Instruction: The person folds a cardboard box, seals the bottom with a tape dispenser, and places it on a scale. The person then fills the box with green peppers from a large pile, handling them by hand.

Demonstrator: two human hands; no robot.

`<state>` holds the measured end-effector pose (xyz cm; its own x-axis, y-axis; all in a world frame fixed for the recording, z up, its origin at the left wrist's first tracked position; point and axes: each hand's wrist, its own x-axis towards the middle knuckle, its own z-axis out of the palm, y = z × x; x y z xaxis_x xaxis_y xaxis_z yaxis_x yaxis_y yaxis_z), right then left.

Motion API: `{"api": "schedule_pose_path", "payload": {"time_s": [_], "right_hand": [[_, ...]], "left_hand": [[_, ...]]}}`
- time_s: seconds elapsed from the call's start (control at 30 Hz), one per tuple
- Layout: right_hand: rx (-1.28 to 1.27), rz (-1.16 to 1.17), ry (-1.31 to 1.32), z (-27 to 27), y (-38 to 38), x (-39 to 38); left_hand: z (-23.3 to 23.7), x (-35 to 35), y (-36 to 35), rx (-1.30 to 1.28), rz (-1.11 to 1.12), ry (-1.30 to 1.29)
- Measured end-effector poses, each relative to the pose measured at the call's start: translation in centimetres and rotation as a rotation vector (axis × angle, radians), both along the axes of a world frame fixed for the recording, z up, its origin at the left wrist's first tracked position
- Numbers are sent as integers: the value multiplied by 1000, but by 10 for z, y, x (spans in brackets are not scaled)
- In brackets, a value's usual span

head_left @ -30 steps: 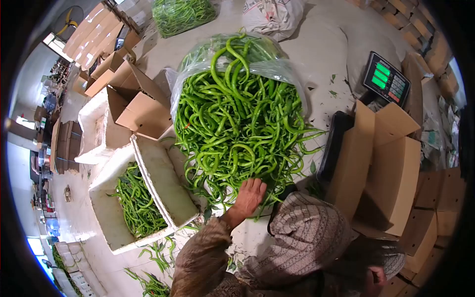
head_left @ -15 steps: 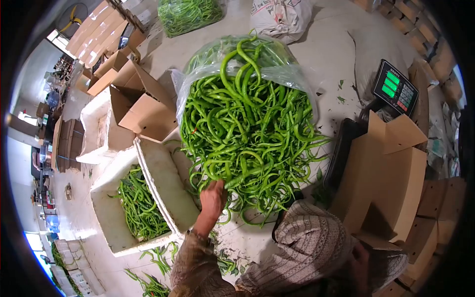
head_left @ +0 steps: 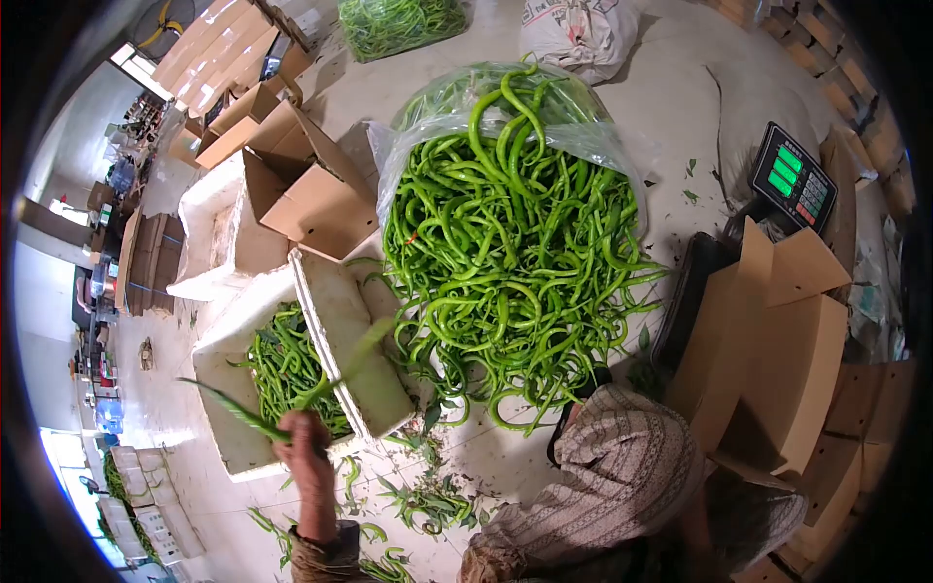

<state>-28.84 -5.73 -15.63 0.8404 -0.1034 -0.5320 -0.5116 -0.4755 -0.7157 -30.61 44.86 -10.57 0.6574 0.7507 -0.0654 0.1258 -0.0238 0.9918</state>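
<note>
My left hand (head_left: 307,449) is closed around long green chili peppers (head_left: 229,412), over the front edge of a white foam box (head_left: 222,437). One pepper sticks out to the left, and a motion-blurred one points up and to the right. More green peppers (head_left: 292,355) lie inside that box. Ahead, a large heap of curly green peppers (head_left: 515,243) spills from a clear plastic bag (head_left: 397,146) onto the floor. My right hand (head_left: 696,525) is a dim shape beside the patterned cloth over my knee; its fingers cannot be made out.
An open cardboard box (head_left: 768,389) stands at right beside a scale with a lit green display (head_left: 795,175). Another foam box (head_left: 209,233) and an open carton (head_left: 326,204) stand at left. Loose peppers and leaves (head_left: 428,500) litter the floor. A white sack (head_left: 583,34) sits at the back.
My left hand has moved from the heap's near edge leftward and down to the foam box, carrying peppers. The whole view has shifted slightly.
</note>
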Motion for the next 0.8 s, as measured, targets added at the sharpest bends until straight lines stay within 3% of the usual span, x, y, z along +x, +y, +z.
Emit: {"api": "schedule_pose_path", "payload": {"time_s": [0.13,0.23,0.27,0.3,0.37,0.43,0.47,0.6,0.67,0.73,0.8], "right_hand": [[54,4,15,-8,10,8],[82,-1,20,-11,11,12],[87,-6,26,-13,14,13],[94,-6,33,-14,15,15],[106,-9,38,-18,17,20],[115,-18,45,-22,17,22],[122,-18,49,-23,18,24],[133,-40,72,-32,15,28],[133,-50,87,-37,12,29],[133,-58,103,-42,10,32],[134,-61,113,-46,8,33]], "left_hand": [[-32,-51,81,41,338,-21],[-87,-81,111,423,455,215],[-93,-73,86,715,337,232],[-81,-53,46,598,210,193],[-76,-12,-9,866,-103,132],[-84,23,-52,368,-291,200],[-96,44,-73,144,-281,165],[-121,125,-108,379,-423,177],[-119,163,-126,600,-467,48],[-129,194,-144,936,-543,187],[-154,223,-156,1113,-537,325]]}}
